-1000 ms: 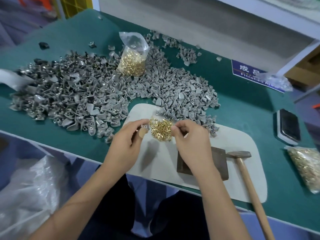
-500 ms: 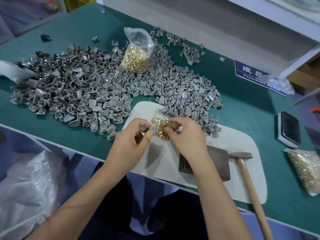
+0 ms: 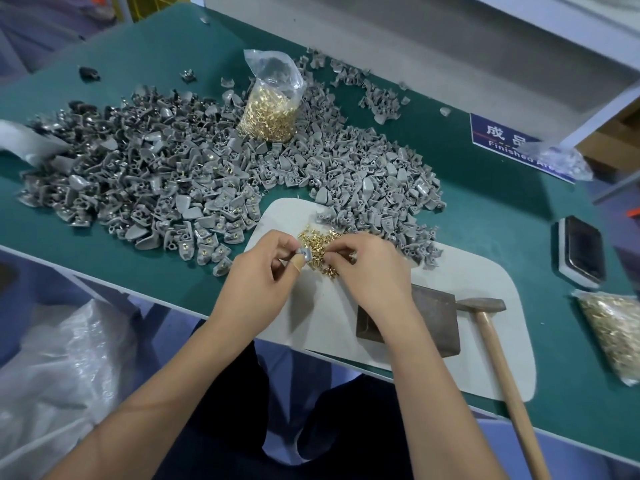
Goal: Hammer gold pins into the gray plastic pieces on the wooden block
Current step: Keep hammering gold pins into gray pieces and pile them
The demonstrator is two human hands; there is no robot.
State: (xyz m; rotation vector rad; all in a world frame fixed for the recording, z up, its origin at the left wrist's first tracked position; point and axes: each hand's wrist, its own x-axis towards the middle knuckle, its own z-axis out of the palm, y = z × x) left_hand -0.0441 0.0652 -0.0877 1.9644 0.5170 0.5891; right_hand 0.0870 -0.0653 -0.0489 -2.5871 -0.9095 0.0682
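A green bench top [image 3: 485, 216] fills the view under a white shelf, and it sits a little lower and nearer in the frame than a second ago, since the head camera has tipped forward. On it lies a white mat [image 3: 478, 306], with a big heap of gray plastic pieces [image 3: 166, 181] spread behind. The left hand [image 3: 258, 275] pinches one gray piece [image 3: 304, 251] between thumb and forefinger (the thumb tip wears a tan bandage). A second ago the two hands were apart on either side of the loose gold pins [image 3: 320, 242]; now they have closed in until the fingertips nearly meet over the pile. The right hand [image 3: 367, 268] has its fingers curled down among the pins, and I cannot tell whether it holds one. The block [image 3: 433, 320] lies on the mat just right of the right wrist, unmoved, with the hammer [image 3: 498, 355] touching its right edge. A bag of gold pins [image 3: 272, 109] stands in the heap.
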